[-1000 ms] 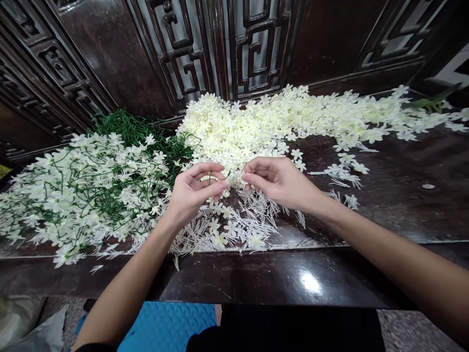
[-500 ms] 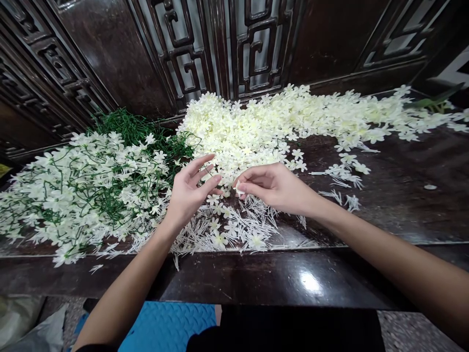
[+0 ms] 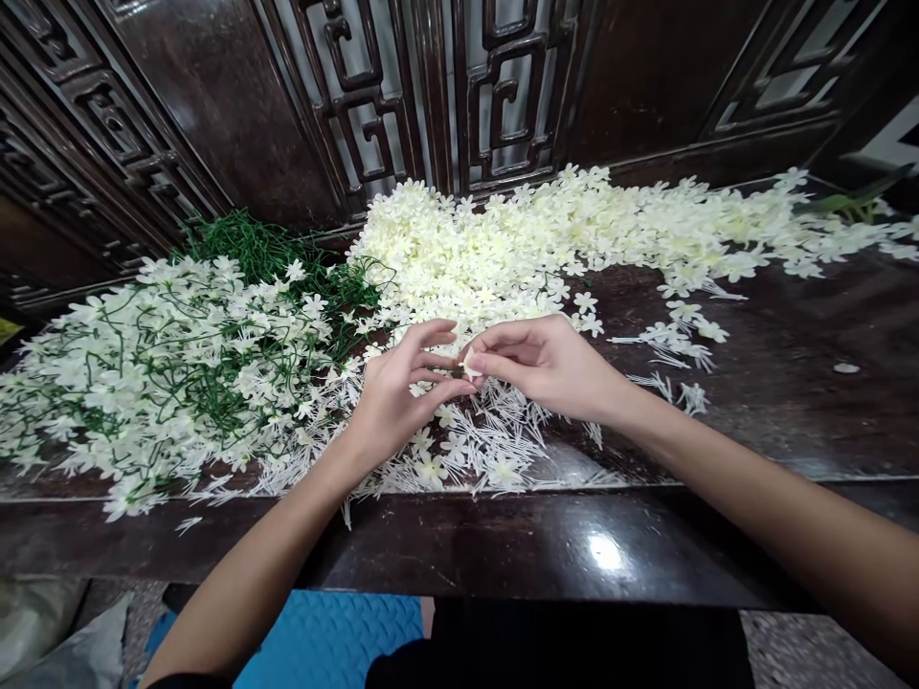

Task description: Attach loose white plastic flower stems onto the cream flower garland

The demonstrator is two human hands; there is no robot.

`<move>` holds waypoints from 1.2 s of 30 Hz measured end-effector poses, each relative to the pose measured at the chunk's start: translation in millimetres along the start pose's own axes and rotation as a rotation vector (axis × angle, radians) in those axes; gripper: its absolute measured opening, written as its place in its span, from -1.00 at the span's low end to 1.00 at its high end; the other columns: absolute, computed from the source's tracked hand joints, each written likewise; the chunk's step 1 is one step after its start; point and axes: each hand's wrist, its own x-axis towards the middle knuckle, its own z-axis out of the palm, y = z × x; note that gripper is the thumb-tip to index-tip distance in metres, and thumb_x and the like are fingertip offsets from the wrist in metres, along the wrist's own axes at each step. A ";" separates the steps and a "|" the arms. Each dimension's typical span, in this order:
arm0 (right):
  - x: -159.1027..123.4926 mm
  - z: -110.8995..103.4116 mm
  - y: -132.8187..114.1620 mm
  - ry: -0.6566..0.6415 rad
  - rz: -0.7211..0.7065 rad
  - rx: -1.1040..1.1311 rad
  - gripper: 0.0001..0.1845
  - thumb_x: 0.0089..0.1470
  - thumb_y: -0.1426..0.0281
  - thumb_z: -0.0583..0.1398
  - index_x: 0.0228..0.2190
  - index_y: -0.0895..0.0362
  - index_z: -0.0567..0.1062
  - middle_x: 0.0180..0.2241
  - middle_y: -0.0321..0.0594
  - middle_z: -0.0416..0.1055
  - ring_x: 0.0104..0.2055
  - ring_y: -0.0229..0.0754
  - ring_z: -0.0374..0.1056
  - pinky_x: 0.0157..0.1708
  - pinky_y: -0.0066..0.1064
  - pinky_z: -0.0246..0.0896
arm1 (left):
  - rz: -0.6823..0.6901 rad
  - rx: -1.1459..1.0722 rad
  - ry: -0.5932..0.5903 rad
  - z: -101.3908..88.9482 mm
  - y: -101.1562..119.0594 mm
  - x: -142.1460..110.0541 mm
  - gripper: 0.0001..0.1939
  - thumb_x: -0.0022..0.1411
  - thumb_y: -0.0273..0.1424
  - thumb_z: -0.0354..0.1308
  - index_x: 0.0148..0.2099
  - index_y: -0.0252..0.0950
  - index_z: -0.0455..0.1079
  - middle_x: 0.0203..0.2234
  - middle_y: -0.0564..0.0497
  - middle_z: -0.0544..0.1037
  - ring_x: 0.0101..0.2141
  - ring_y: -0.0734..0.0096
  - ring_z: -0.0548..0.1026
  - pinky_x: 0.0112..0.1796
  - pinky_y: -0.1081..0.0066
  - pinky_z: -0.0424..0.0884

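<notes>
Between the thumb and fingertips of my right hand (image 3: 542, 368) is a small white artificial flower (image 3: 472, 364), partly covered by the fingers. My left hand (image 3: 409, 383) is right beside it, fingers curved and apart, the thumb tip close to the flower. I cannot tell if it touches. Below both hands lie white stamen sprigs (image 3: 495, 426) with a few loose flower heads among them. A large heap of pale yellow-white flower heads (image 3: 459, 258) rises just beyond the hands. Left of them spreads a pile of white flowers with green stems (image 3: 193, 354).
Tangled green stems (image 3: 251, 249) lie at the back left against the carved dark wood panel (image 3: 503, 96). Everything rests on a glossy dark wooden bench (image 3: 775, 383). Its front edge (image 3: 503, 545) runs before me, above a blue mat (image 3: 337, 636).
My left hand has moved right, bringing its fingertips up to the flower in my right hand. The right hand has stayed almost in place.
</notes>
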 end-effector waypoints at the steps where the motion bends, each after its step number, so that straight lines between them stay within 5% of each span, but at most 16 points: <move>1: -0.1 0.0 0.2 -0.006 -0.005 0.004 -0.82 0.08 0.29 0.26 -0.34 0.16 0.58 -0.34 -0.17 0.54 -0.32 -0.16 0.47 -0.21 -0.14 0.40 | 0.003 -0.001 -0.019 0.1 -2.2 -0.1 -0.47 0.12 -0.40 0.33 0.12 -0.30 0.28 -0.15 -0.10 0.60 -0.22 0.33 0.63 -0.21 0.37 0.66; 6: -0.1 -3.0 0.2 0.054 -0.050 0.013 -0.83 0.11 0.30 0.24 -0.31 0.16 0.53 -0.35 -0.17 0.53 -0.31 -0.17 0.48 -0.20 -0.17 0.44 | 0.097 0.104 0.050 -2.6 -7.0 0.6 -0.68 0.10 -0.52 0.33 -0.06 -0.28 0.47 -0.30 0.02 0.66 -0.36 0.46 0.64 -0.31 0.44 0.66; 11: -0.2 -9.2 -6.1 0.096 -0.023 0.024 -0.92 0.10 0.40 0.24 -0.34 0.17 0.48 -0.45 -0.19 0.52 -0.46 -0.21 0.48 -0.40 -0.27 0.50 | 0.080 0.210 0.129 -4.5 -5.4 2.5 -0.88 0.14 -0.52 0.30 -0.22 -0.31 0.54 -0.37 0.00 0.67 -0.43 0.47 0.62 -0.40 0.43 0.63; 19: -2.9 -8.0 -5.7 0.065 -0.099 -0.017 -0.93 0.10 0.41 0.24 -0.33 0.13 0.53 -0.40 -0.23 0.52 -0.35 -0.20 0.49 -0.24 -0.24 0.50 | 0.107 0.208 0.059 -3.5 -6.1 3.1 -0.87 0.22 -0.55 0.19 -0.18 -0.34 0.53 -0.32 -0.05 0.66 -0.41 0.49 0.59 -0.40 0.45 0.56; 36: -6.4 -0.5 -12.1 0.088 -0.192 -0.174 -0.88 0.15 0.40 0.17 -0.37 0.16 0.52 -0.49 -0.23 0.50 -0.47 -0.24 0.43 -0.40 -0.31 0.43 | 0.077 0.209 -0.072 -3.8 -4.2 -1.2 -0.85 0.41 -0.46 -0.05 -0.19 -0.32 0.34 -0.56 0.13 0.38 -0.61 0.65 0.26 -0.59 0.56 0.14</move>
